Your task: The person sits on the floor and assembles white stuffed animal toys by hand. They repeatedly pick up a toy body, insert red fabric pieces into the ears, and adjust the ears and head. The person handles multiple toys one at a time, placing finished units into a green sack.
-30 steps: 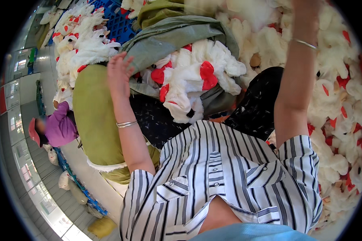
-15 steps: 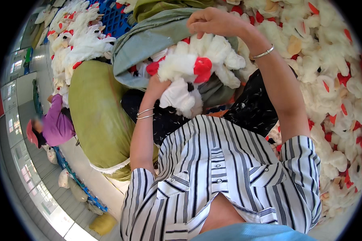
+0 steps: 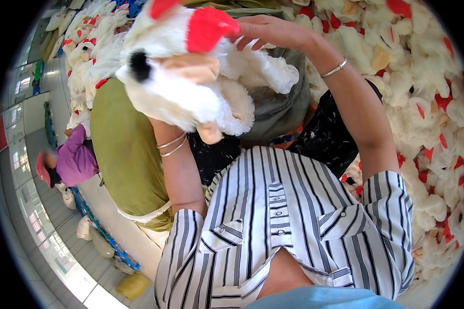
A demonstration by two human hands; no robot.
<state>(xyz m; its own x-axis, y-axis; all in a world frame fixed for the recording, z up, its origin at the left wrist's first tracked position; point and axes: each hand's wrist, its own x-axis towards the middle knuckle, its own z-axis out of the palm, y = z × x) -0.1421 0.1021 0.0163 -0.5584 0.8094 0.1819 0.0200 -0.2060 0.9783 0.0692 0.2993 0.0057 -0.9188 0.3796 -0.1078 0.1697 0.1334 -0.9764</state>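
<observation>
A bundle of limp white plush toy skins (image 3: 172, 98) hangs high over the grey-green sack, raised by my left arm (image 3: 178, 167). It has red patches, beige patches and a blurred black tuft. The fur hides my left hand, which is under the bundle and appears to grip it. At the bundle's right side, my right hand (image 3: 273, 33) has its fingers bent and spread, with the tips near a red patch; no firm hold shows. The open grey-green sack (image 3: 288, 113) lies beneath, largely covered by the plush.
A full olive-green sack (image 3: 123, 154) stands at my left. White plush skins with red parts (image 3: 423, 154) are heaped along the right, with another pile (image 3: 85, 56) at the far left. A person in a purple top (image 3: 76, 157) sits beyond the olive sack.
The plush bundle has risen out of the sack's mouth and swung up to the left with my left arm. My right hand has shifted slightly left and its fingers have spread.
</observation>
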